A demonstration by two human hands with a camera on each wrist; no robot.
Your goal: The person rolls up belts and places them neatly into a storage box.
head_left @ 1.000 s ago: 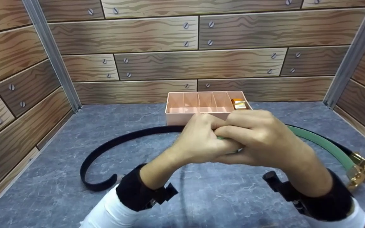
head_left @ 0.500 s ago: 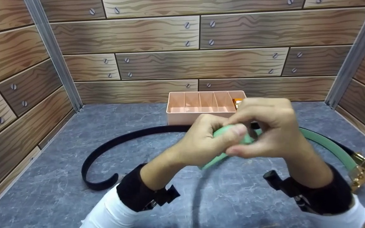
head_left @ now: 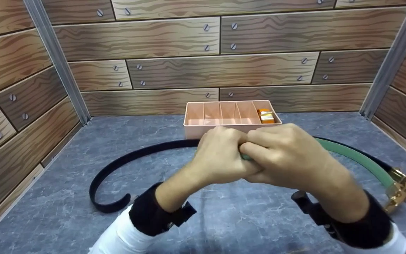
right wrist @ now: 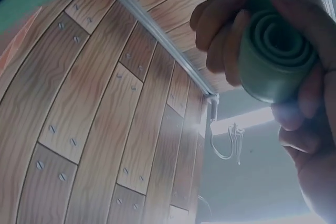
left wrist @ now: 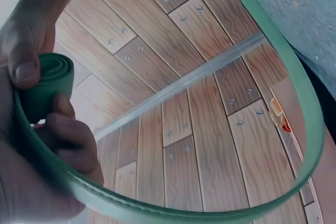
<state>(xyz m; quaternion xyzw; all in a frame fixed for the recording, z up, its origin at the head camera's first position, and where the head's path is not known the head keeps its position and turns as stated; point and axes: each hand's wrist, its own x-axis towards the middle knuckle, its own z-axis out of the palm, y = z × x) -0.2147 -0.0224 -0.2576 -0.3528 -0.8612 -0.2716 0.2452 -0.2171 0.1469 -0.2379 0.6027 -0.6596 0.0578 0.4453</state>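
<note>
Both hands meet above the table, close in front of the pink box, around the rolled-up end of a green belt. My left hand grips the roll from one side. From the other side my right hand wraps its fingers over it. Mostly hidden in the head view, the coiled roll shows its spiral layers in the left wrist view; in the right wrist view the roll sits between fingers and thumb. From it the strap loops away, curving right on the table to a gold buckle.
A black belt lies in a wide arc behind the hands, its tip curled at the left. Behind it stands a pink divided box, with an orange-and-gold item in its right compartment. Wood-patterned walls enclose the grey table.
Half a second ago the right hand was raised and loosened, showing the green roll and left thumb. Now it has come down and left, covering the roll as it did a second ago.
</note>
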